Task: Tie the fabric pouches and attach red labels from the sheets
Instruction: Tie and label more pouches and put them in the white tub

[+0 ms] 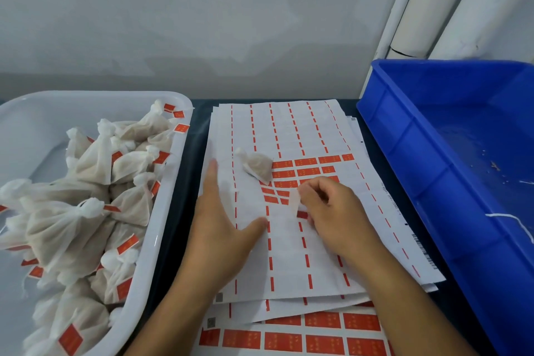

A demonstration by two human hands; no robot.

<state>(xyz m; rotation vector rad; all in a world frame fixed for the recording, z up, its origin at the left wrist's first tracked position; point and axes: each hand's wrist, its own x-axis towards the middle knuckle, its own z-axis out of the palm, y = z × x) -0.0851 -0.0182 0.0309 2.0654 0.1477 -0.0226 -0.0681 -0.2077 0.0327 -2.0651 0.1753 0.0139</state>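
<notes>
Label (295,202), half peeled and curling pale side up, is being pinched by right hand (332,211) near the middle of the top label sheet (289,251); risk, in my judgement: it is tearing or folding onto itself & sticking if pulled too fast, or the sheet is lifting w/ it if the left hand slips. Pouch (255,166), already tied, is lying on the same sheet just beyond the hands, not yet labelled; it could be getting knocked as the label comes free. Left hand (222,222) is pressing flat on the sheet, fingers straight, thumb spread toward the right hand; right fingers are curling round the label edge, wrist resting low. White tray (173,182) of finished pouches is sitting at left; blue bin (433,139) at right.
</notes>
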